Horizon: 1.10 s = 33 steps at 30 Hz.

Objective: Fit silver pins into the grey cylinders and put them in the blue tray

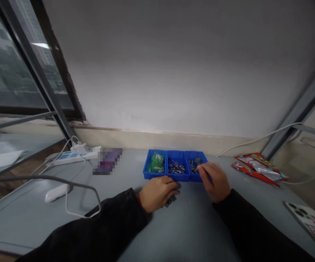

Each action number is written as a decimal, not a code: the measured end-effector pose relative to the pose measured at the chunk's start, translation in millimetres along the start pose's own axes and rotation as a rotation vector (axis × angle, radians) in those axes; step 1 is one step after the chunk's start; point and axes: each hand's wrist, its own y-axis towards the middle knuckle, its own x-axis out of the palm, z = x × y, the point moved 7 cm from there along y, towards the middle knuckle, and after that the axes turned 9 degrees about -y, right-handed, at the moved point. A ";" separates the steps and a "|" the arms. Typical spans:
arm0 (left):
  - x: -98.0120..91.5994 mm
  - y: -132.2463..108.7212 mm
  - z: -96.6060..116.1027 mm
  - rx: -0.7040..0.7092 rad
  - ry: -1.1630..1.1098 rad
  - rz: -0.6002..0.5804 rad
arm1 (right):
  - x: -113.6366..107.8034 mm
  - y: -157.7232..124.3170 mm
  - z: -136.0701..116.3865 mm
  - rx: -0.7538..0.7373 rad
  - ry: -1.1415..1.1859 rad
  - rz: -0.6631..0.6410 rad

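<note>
Three blue bins (pixel 178 177) stand side by side against the wall. Green bagging and light pieces (pixel 157 160) fill the left bin. Thin silvery screws or pins (pixel 177 167) lie in the middle one, and short grey metal pieces (pixel 195 163) in the right one. My left hand (pixel 157 193) is in front of the bins, its fingers curled down over small dark metal pieces (pixel 170 200) by the tabletop. My right hand (pixel 214 181) reaches over the front of the right bin with bent fingers closed; what lies between its fingertips is hidden.
Left of the bins are a blurred-out purple item (pixel 107 161), a power strip (pixel 75 155), a white case (pixel 56 193) and loose cables (pixel 72 178). To the right lie red snack packets (pixel 259 167) and a phone (pixel 310 222). Metal posts (pixel 285 109) frame the table.
</note>
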 end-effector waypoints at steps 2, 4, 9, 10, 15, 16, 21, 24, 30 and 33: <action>-3.0 -1.1 -2.7 -0.008 0.016 0.010 | 8.7 -4.8 -23.5 -0.097 0.021 -0.078; -4.9 -1.8 -6.4 -0.028 0.025 0.015 | 25.5 -13.4 -44.1 -0.187 0.052 -0.229; -2.1 -1.9 -12.5 -0.072 0.037 -0.009 | 60.0 -30.6 -53.9 -0.130 0.057 -0.549; -1.1 -2.0 -13.0 -0.079 0.044 -0.013 | 63.1 -32.3 -51.9 -0.108 0.058 -0.589; 1.8 -3.7 -15.8 -0.105 0.072 -0.005 | 68.4 -36.8 -45.9 -0.087 0.149 -0.678; 2.0 -4.3 -16.6 -0.111 0.081 0.002 | 69.2 -37.6 -45.1 -0.084 0.171 -0.683; 2.5 -5.1 -18.0 -0.137 0.104 0.017 | 75.4 -40.6 -41.9 -0.060 0.197 -0.701; 2.4 -4.5 -15.9 -0.150 0.097 0.001 | 77.9 -40.3 -40.3 -0.026 0.208 -0.702; 1.9 -3.9 -9.9 -0.141 0.081 -0.005 | 78.5 -39.3 -41.6 -0.010 0.224 -0.704; 2.8 -3.8 -8.9 -0.134 0.080 -0.008 | 77.6 -39.2 -42.3 -0.013 0.211 -0.703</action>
